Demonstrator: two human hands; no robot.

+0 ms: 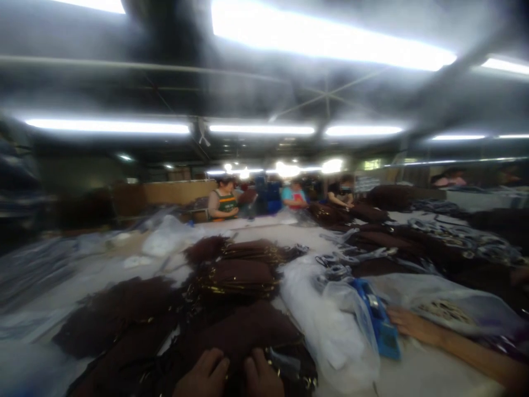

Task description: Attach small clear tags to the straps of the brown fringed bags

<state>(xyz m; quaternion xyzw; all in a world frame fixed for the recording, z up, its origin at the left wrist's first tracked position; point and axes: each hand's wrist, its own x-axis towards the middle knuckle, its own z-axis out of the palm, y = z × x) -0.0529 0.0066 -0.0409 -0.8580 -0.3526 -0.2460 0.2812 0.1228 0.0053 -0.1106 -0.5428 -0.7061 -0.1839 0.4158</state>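
My left hand (204, 374) and my right hand (263, 375) are side by side at the bottom of the view, fingers curled over the near part of a dark brown fabric piece (252, 328). The fabric lies between and in front of them, and small gold-coloured metal fittings show along its right edge. Both thumbs are hidden and the picture is blurred. Just beyond lies a stack of similar brown pieces (242, 273) with gold-coloured fittings. More dark brown fabric (128, 306) spreads out to the left.
Right of my hands sit a clear bag of white material (326, 320) and a blue tape dispenser (374, 317). Another person's arm (438, 336) reaches in beside the dispenser. Grey straps (467, 237) and brown piles cover the far right. Several people work across the table.
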